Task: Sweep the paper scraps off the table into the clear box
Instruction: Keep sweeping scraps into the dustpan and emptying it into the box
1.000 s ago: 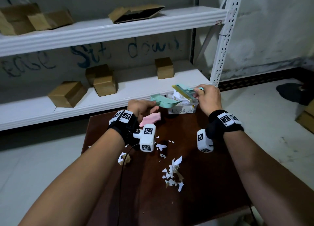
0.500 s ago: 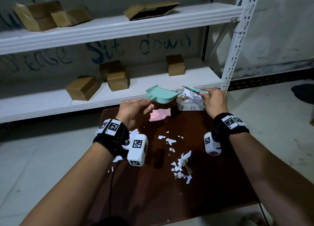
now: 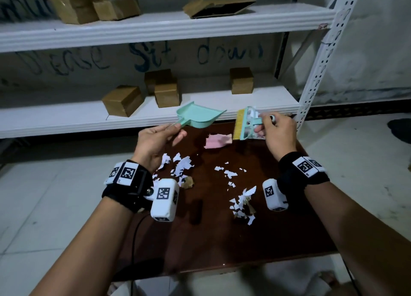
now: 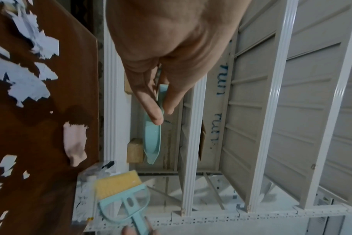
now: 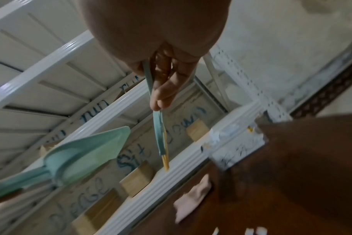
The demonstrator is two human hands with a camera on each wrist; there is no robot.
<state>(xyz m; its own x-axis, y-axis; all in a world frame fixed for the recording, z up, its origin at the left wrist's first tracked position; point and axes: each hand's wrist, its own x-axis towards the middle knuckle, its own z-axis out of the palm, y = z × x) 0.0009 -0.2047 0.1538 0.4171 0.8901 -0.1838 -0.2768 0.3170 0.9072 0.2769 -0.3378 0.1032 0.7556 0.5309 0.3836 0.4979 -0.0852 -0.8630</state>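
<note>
Dark brown table (image 3: 222, 246) under my arms carries white paper scraps (image 3: 242, 203) near and mid. Farther, my left hand (image 3: 153, 140) pinches the mint dustpan (image 3: 199, 116) handle; my right hand (image 3: 278, 135) grips the hand brush (image 3: 243, 124), hiding most of the clear box (image 5: 239, 152) at the far edge.

Dark brown surface (image 3: 278, 235), white paper scraps (image 3: 241, 203) scattered across it, pink paper piece (image 3: 216, 141) near the far edge, clear box (image 5: 238, 152) at the far right corner
</note>
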